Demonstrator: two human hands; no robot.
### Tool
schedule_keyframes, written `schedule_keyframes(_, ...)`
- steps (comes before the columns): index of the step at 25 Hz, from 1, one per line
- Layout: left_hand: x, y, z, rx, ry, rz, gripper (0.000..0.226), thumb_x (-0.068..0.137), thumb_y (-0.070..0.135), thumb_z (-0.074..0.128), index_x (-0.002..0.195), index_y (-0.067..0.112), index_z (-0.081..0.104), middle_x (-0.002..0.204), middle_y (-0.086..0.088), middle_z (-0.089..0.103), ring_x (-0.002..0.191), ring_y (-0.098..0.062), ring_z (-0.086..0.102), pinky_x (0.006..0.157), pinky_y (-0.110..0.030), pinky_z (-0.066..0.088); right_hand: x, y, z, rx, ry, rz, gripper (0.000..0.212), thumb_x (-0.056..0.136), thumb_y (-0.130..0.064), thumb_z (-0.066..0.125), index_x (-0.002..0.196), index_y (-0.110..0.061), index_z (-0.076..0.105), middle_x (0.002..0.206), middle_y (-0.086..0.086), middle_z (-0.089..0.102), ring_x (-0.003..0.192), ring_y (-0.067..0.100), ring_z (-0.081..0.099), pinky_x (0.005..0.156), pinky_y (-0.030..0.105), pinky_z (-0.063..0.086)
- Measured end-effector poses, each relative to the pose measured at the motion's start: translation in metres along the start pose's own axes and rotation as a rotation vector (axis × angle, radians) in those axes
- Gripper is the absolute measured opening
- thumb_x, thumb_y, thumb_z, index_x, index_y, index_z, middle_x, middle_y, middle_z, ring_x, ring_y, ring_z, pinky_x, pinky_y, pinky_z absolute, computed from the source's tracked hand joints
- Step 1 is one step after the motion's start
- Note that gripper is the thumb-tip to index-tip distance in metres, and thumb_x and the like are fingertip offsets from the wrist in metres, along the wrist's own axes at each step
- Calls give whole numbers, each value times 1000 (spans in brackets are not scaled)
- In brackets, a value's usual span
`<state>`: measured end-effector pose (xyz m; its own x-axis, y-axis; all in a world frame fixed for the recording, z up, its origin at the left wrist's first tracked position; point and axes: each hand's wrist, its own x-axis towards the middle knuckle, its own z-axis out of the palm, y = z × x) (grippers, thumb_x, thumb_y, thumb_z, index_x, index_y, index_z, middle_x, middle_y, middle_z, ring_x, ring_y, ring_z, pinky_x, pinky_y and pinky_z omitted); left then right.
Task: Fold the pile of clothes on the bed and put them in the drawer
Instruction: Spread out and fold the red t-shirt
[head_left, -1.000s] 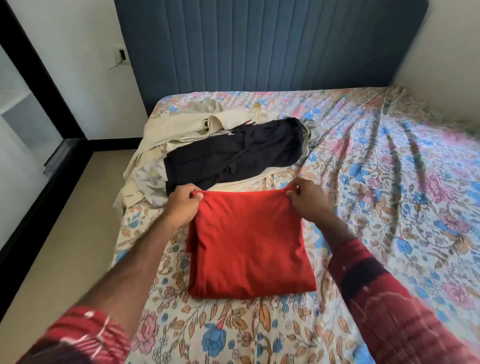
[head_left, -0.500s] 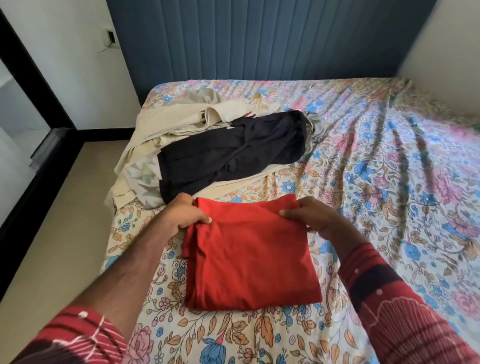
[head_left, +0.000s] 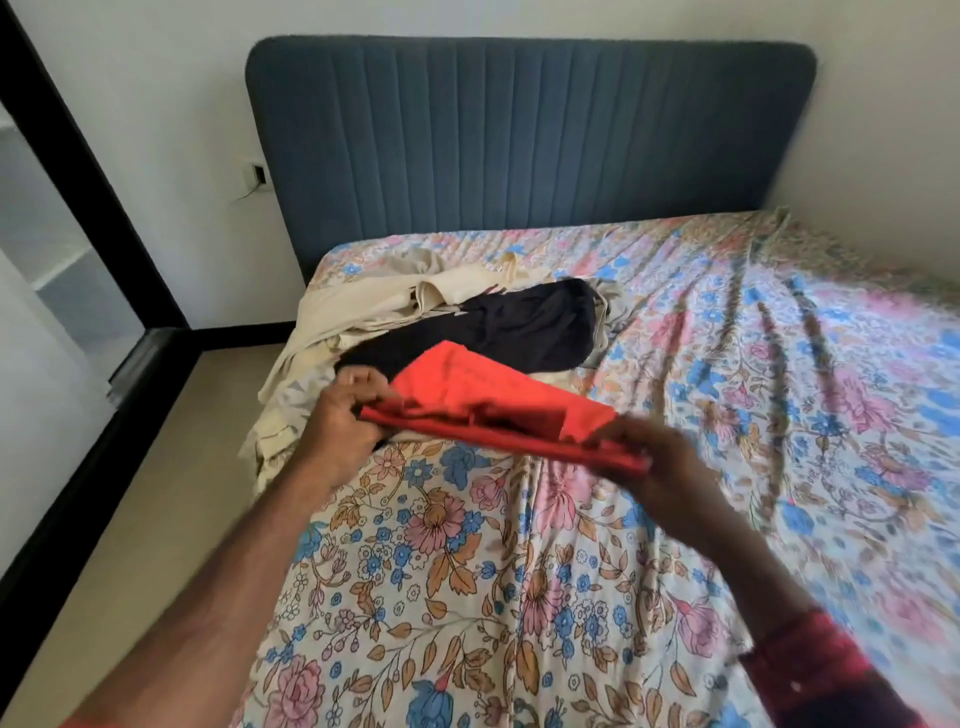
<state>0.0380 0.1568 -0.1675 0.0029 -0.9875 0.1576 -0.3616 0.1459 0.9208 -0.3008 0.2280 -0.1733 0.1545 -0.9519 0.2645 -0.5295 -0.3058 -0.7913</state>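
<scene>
A folded red garment (head_left: 483, 389) is lifted off the floral bedsheet (head_left: 467, 571), held roughly level above it. My left hand (head_left: 348, 415) grips its left edge and my right hand (head_left: 654, 457) grips its right edge from below. Behind it on the bed lies the pile: a black garment (head_left: 519, 322) on top of cream and beige clothes (head_left: 363, 306), with a pale patterned piece (head_left: 296, 389) hanging at the bed's left edge. No drawer is in view.
A blue padded headboard (head_left: 519, 140) stands against the white wall. A black-framed glass door (head_left: 62, 218) and beige floor (head_left: 156, 493) lie to the left of the bed. The bed's right half holds only the rumpled sheet.
The red garment lay flat on the sheet with both hands at its far corners; now both hands have lifted it off the bed. The view has tilted up, showing the whole headboard.
</scene>
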Motion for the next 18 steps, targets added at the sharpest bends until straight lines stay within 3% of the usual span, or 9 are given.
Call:
schedule_keyframes(3,-75,-82,3,184,-180,-130,60,71,-30,69,65,30,75,99,2,52,99,-26,56,76,-9,49,-71,43,58,-205,-120,31,32,72,-13,90,84,-39,74,105,-18,70,101,-9,62,82,34,57)
schedule_keyframes(6,-125,-114,1,158,-220,-266,46,79,-23,68,80,22,77,117,0,55,107,-20,58,76,-14,55,-112,74,84,-329,-142,91,41,75,-18,81,90,-55,72,132,-31,56,123,0,54,96,44,54)
schedule_keyframes(9,-122,-104,-3,50,-118,-352,32,92,-9,57,102,19,68,116,-6,64,100,-25,65,80,-39,59,-109,59,68,-25,-8,318,58,78,16,63,96,-38,74,136,-21,57,112,2,64,67,24,60)
schedule_keyframes(10,-115,-99,-2,26,-59,-404,22,97,3,56,108,20,63,113,-9,66,96,-30,67,82,-48,58,-105,52,63,40,115,434,50,81,15,58,103,-28,71,128,-10,64,103,8,68,61,26,59)
schedule_keyframes(11,-106,-92,2,69,-16,-450,9,101,18,55,109,19,59,108,-10,67,92,-32,68,82,-49,57,-99,51,62,62,196,563,37,88,5,57,113,-21,67,118,-1,68,93,15,71,65,33,61)
schedule_keyframes(12,-98,-87,8,197,10,-485,19,103,34,54,105,16,58,101,-8,67,87,-31,66,79,-45,55,-93,50,65,79,212,669,30,96,-8,58,125,-13,61,112,5,68,89,20,71,73,39,63)
schedule_keyframes(14,-85,-79,23,362,4,-534,43,100,52,55,87,11,54,84,-5,60,76,-25,57,71,-35,44,-81,47,75,79,127,797,50,98,-33,62,137,-3,50,117,11,66,96,27,70,83,45,63)
schedule_keyframes(16,-76,-72,36,314,-52,-590,47,95,54,63,87,7,60,88,-6,63,83,-25,60,78,-36,47,-65,42,83,143,75,868,51,93,-38,70,125,-1,56,118,16,68,95,28,71,80,44,64)
schedule_keyframes(18,-73,-66,42,263,-130,-641,38,92,45,70,98,7,68,100,-10,71,93,-29,66,84,-40,52,-50,31,87,260,47,901,42,90,-32,77,116,-2,63,112,12,71,84,21,70,64,31,63)
